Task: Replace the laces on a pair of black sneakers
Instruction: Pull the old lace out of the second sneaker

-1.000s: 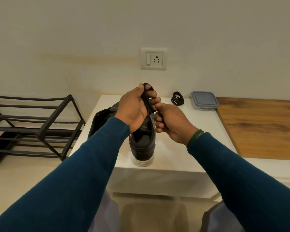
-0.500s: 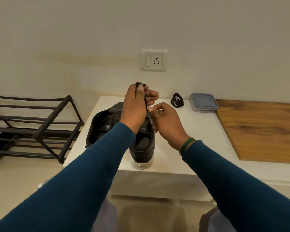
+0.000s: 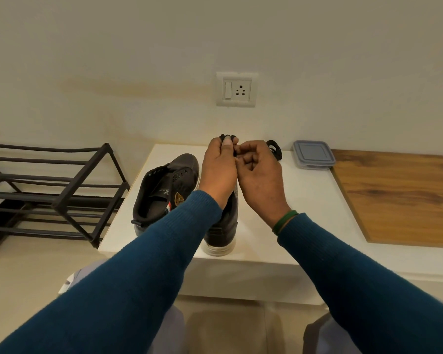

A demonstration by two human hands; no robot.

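Note:
Two black sneakers stand on the white table (image 3: 304, 200). The left sneaker (image 3: 164, 190) has bare eyelets and no lace. The right sneaker (image 3: 221, 231), with a white sole, is mostly hidden under my wrists. My left hand (image 3: 219, 169) pinches a bunched black lace (image 3: 227, 137) above that sneaker. My right hand (image 3: 258, 175) meets it from the right, with its fingertips pinching the same lace. A coiled black lace (image 3: 275, 149) lies on the table behind my right hand.
A grey lidded container (image 3: 313, 154) sits at the table's back right. A wooden surface (image 3: 404, 195) adjoins the table on the right. A black metal shoe rack (image 3: 49, 190) stands on the floor to the left. A wall socket (image 3: 236, 89) is above the table.
Both hands rose off the right sneaker and drew the lace upward. My right hand moved from the shoe's eyelets up to the lace beside my left hand. The left sneaker became more visible.

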